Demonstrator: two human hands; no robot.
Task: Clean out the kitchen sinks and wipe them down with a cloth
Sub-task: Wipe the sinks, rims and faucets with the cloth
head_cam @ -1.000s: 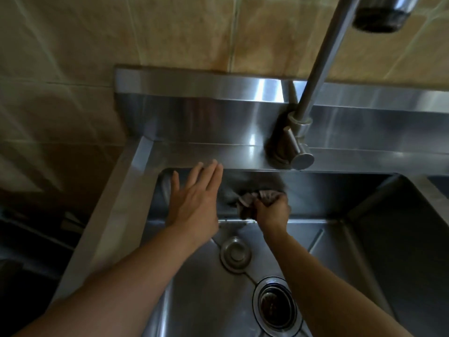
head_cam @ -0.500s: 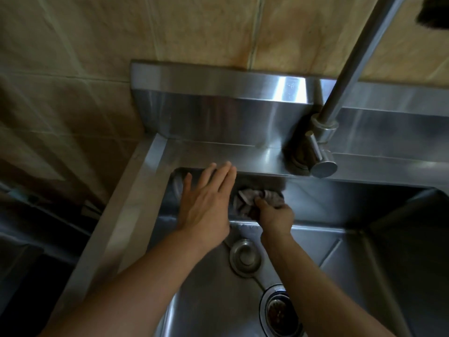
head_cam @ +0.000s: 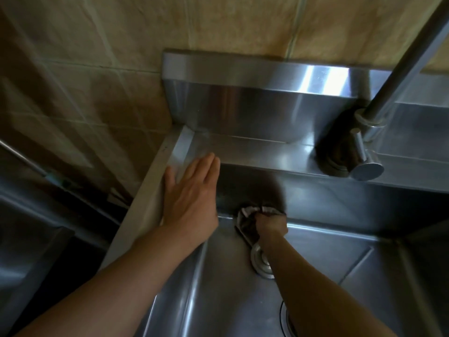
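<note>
Kitchen: stainless steel sink [head_cam: 315, 259], faucet [head_cam: 369, 132], tiled wall [head_cam: 218, 23].

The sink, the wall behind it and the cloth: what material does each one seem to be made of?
Sink: apparently stainless steel with a brushed finish; it shows grey metal, streaky reflections and folded edges.
Wall: probably ceramic tile, beige and mottled, with pale grout lines between the tiles.
Cloth: seemingly soft fabric, since it crumples in the right hand; the fibre cannot be told.
</note>
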